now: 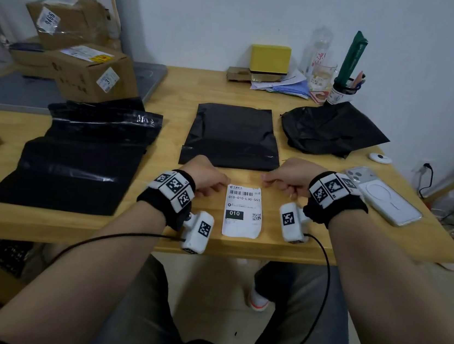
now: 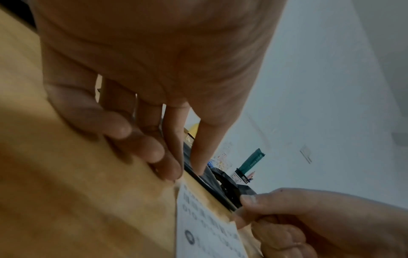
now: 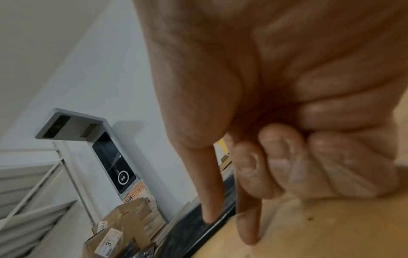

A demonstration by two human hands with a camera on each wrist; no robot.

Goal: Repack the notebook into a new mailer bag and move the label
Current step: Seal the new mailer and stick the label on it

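A white shipping label [image 1: 243, 211] with barcode and "010" lies flat on the wooden table [image 1: 173, 85] near its front edge. Just beyond it lies a black mailer bag [image 1: 233, 137], its contents hidden. My left hand [image 1: 219, 186] rests its fingertips [image 2: 172, 172] on the table at the label's [image 2: 205, 227] top left corner, thumb apart on the mailer's edge. My right hand [image 1: 266, 181] is at the top right corner. Its thumb and index finger [image 3: 249, 227] are straight and the other fingers curled. The index tip touches the table and the thumb tip the mailer's edge [image 3: 198, 232].
A stack of flat black mailer bags [image 1: 79, 153] lies left, a crumpled black bag [image 1: 331, 130] back right. A phone [image 1: 380, 195] lies by my right wrist. Cardboard boxes [image 1: 89, 72] stand back left. A yellow box [image 1: 269, 58], papers and a pen cup [image 1: 341, 91] line the wall.
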